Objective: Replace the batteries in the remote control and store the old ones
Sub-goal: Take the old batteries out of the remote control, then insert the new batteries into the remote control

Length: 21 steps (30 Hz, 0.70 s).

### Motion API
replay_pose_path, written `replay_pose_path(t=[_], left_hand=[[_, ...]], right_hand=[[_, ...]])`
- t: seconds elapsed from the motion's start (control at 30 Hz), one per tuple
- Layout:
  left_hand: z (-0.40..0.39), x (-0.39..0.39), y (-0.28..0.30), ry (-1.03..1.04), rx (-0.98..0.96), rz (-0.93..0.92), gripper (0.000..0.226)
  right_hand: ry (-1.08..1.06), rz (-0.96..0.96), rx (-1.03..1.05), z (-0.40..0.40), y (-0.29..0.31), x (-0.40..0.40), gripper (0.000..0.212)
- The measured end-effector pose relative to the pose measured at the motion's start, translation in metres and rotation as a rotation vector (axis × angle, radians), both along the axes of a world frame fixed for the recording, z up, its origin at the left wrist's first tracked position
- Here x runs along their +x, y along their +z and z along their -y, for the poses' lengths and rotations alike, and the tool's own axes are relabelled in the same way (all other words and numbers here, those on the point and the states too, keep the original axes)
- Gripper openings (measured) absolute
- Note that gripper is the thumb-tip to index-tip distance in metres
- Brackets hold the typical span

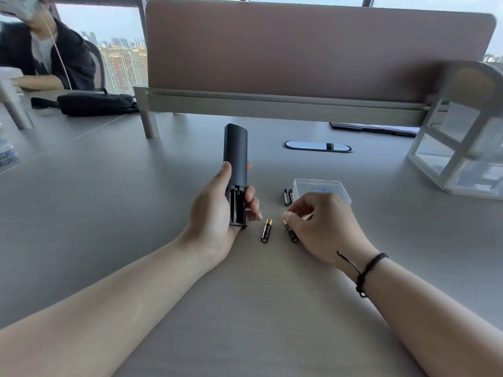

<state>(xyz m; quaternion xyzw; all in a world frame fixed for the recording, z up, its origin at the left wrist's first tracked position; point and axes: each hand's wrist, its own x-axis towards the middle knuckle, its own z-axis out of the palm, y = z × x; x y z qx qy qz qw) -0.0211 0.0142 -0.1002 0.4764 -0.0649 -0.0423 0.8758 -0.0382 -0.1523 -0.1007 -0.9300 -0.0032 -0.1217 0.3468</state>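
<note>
My left hand (215, 213) grips a black remote control (235, 159), back side up, above the grey table (109, 213). Its battery bay (236, 206) is uncovered and looks empty. A black-and-gold battery (266, 231) lies loose on the table just right of that hand. My right hand (324, 227) rests on the table with thumb and forefinger pinched on a second battery (290, 232), which touches the tabletop. Two more dark batteries (288, 196) lie side by side farther back, next to a clear plastic box (321, 187) partly hidden behind my right hand.
A brown desk divider (313, 50) on a grey rail closes off the back. A cable port (317, 146) sits in the table behind the box. A white frame rack (462, 148) stands at right. A black pouch (95, 104) and a seated person (40, 55) are at far left.
</note>
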Motion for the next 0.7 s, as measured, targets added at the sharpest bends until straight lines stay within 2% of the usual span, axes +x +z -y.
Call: replay_pose_path(t=[0.07,0.23,0.3,0.47,0.7], left_hand=[[0.000,0.000,0.000,0.005,0.000,0.005,0.046],[0.000,0.001,-0.001,0.020,-0.025,0.006,0.048],[-0.001,0.001,-0.001,0.025,-0.034,0.000,0.048],[0.000,0.002,-0.001,0.035,-0.022,-0.010,0.047],[0.001,0.001,-0.001,0.042,-0.022,0.000,0.047]], right_hand=[[0.019,-0.020,0.030,0.001,0.002,-0.001,0.009],[0.160,-0.169,0.080,-0.002,0.007,-0.010,0.051],[0.208,-0.178,0.051,-0.003,0.007,-0.012,0.059],[0.256,-0.092,0.011,-0.008,0.001,-0.012,0.052],[0.334,0.011,-0.083,-0.022,-0.005,-0.006,0.019]])
